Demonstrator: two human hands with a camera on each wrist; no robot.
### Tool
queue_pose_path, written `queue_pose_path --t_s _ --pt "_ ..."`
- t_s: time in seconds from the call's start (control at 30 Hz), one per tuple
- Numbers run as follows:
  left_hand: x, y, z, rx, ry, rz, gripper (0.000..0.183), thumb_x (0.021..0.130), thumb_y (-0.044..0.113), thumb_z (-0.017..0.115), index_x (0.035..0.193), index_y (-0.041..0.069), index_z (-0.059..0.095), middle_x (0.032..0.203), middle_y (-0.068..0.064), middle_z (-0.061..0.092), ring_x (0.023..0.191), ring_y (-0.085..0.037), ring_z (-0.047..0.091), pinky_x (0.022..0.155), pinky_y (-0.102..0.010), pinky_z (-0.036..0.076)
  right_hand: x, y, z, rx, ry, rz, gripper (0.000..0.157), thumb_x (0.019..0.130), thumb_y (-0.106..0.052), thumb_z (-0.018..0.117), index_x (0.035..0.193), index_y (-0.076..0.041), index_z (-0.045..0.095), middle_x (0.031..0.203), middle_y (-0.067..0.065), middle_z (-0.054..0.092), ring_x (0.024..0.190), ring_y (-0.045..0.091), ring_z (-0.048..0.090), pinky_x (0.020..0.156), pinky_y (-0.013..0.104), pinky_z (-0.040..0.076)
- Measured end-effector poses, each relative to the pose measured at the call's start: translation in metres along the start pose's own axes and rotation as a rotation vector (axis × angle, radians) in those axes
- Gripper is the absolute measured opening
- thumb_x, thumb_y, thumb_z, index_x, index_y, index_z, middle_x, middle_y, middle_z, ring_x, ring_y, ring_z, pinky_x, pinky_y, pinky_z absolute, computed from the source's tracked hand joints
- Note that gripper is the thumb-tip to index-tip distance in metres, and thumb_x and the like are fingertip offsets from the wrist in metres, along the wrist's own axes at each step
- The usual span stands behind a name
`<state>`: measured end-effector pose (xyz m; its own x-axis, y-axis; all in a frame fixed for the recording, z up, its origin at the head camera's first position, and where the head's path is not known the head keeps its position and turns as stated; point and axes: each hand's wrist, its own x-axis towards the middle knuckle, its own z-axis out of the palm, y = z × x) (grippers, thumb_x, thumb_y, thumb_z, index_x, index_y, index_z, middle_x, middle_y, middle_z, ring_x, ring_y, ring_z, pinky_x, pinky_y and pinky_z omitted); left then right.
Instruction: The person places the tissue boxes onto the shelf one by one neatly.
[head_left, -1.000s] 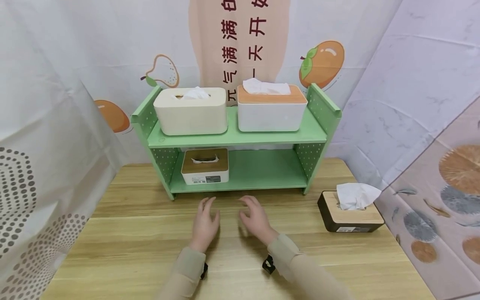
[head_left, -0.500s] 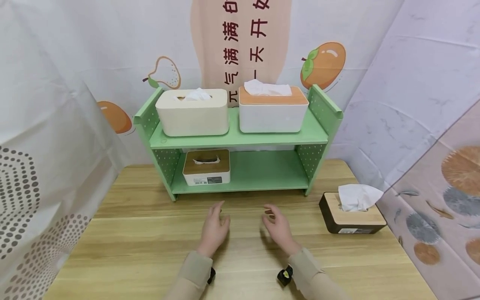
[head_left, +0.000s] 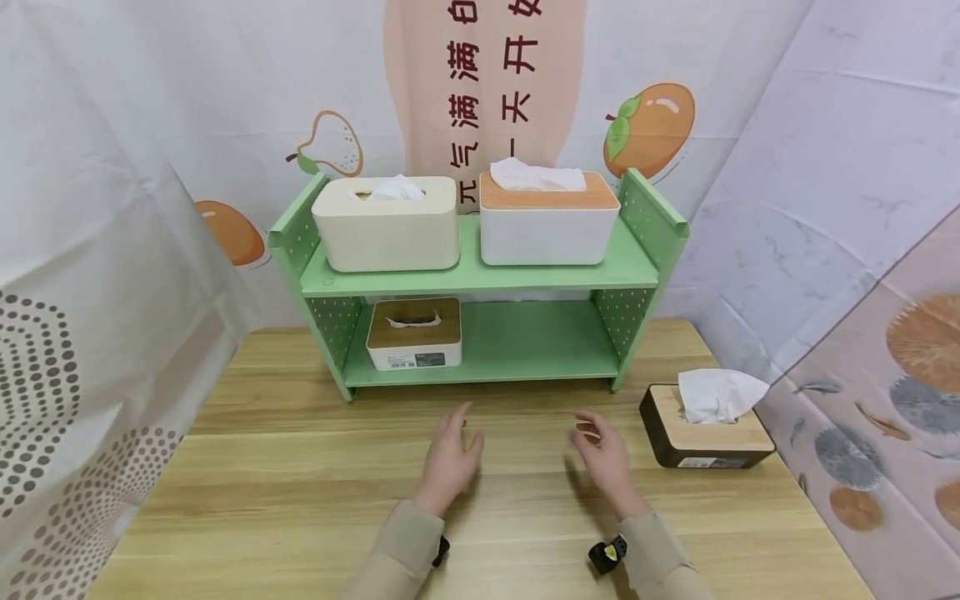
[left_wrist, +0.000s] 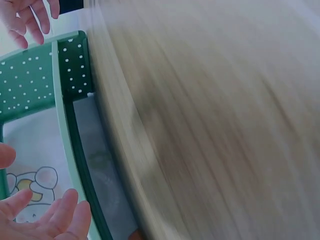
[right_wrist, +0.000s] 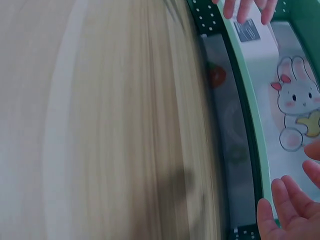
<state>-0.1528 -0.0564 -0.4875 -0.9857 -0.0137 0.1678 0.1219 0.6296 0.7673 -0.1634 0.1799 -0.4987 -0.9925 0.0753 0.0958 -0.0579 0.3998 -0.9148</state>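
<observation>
Both hands are over the wooden table in front of the green shelf (head_left: 495, 279), holding nothing. My left hand (head_left: 450, 454) is loosely spread just in front of the lower shelf. To its right, my right hand (head_left: 606, 458) has relaxed, slightly bent fingers. Nearest the right hand, but apart from it, a black tissue box (head_left: 675, 433) with a light wooden lid stands on the table, tissue sticking up. In the left wrist view the left hand (left_wrist: 50, 215) shows relaxed fingers; the right wrist view shows the right hand (right_wrist: 295, 212) with its fingers parted.
A cream tissue box (head_left: 386, 237) and a white tissue box (head_left: 543, 233) with an orange-brown lid stand on the top shelf. A smaller white tissue box (head_left: 414, 354) with a brown wooden lid sits at the lower shelf's left. Printed cloth (head_left: 787, 208) hangs around the table (head_left: 262, 483).
Both hands have moved to the right across the table. The right hand went farther, so the gap between them has widened and it is closer to the black tissue box.
</observation>
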Motion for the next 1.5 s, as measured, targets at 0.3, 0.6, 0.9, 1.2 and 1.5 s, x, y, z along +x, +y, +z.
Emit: queue_pose_path --t_s 0.3,0.6,0.9,1.2,1.5 --pt "-0.001 0.01 0.008 -0.037 -0.046 0.018 0.051 0.09 0.017 0.056 0.137 0.006 0.04 0.137 -0.024 0.041 0.107 -0.034 0.057 0.09 -0.046 0.049 -0.006 0.005 -0.02 -0.016 0.022 0.05 0.033 0.09 -0.003 0.054 0.122 0.006 0.053 0.121 0.024 0.056 0.103 0.024 0.058 0.084 0.017 0.045" --pt "-0.002 0.02 0.019 -0.04 -0.114 0.016 0.053 0.092 0.019 0.055 0.14 0.007 0.036 0.142 -0.025 0.035 0.119 -0.038 0.05 0.1 -0.048 0.042 -0.011 0.013 -0.051 -0.093 0.172 -0.006 0.028 0.089 -0.003 0.055 0.116 0.004 0.058 0.116 0.024 0.06 0.086 -0.015 0.05 0.076 0.002 0.04" --pt "-0.004 0.028 0.029 -0.029 -0.186 0.045 0.055 0.093 0.021 0.052 0.141 0.004 0.032 0.142 -0.025 0.033 0.123 -0.038 0.046 0.102 -0.048 0.04 -0.017 0.018 -0.091 -0.095 0.42 0.019 0.025 0.088 -0.008 0.059 0.113 -0.001 0.062 0.097 -0.016 0.061 0.077 -0.023 0.049 0.066 0.001 0.04" --pt "-0.003 0.039 0.04 -0.03 -0.211 0.086 0.054 0.093 0.022 0.054 0.142 0.012 0.034 0.141 -0.02 0.036 0.125 -0.034 0.045 0.102 -0.045 0.041 -0.014 0.025 -0.126 -0.032 0.63 0.067 0.026 0.089 -0.011 0.054 0.114 -0.004 0.059 0.087 -0.03 0.052 0.072 -0.015 0.05 0.059 0.004 0.036" --pt "-0.001 0.055 0.052 -0.096 -0.33 0.101 0.064 0.091 0.032 0.056 0.147 0.028 0.025 0.151 -0.021 0.016 0.134 -0.04 0.031 0.096 -0.051 0.044 -0.011 0.045 -0.161 -0.082 0.783 0.186 0.042 0.088 -0.018 0.046 0.129 -0.01 0.053 0.107 -0.019 0.038 0.098 -0.002 0.039 0.083 0.021 0.031"
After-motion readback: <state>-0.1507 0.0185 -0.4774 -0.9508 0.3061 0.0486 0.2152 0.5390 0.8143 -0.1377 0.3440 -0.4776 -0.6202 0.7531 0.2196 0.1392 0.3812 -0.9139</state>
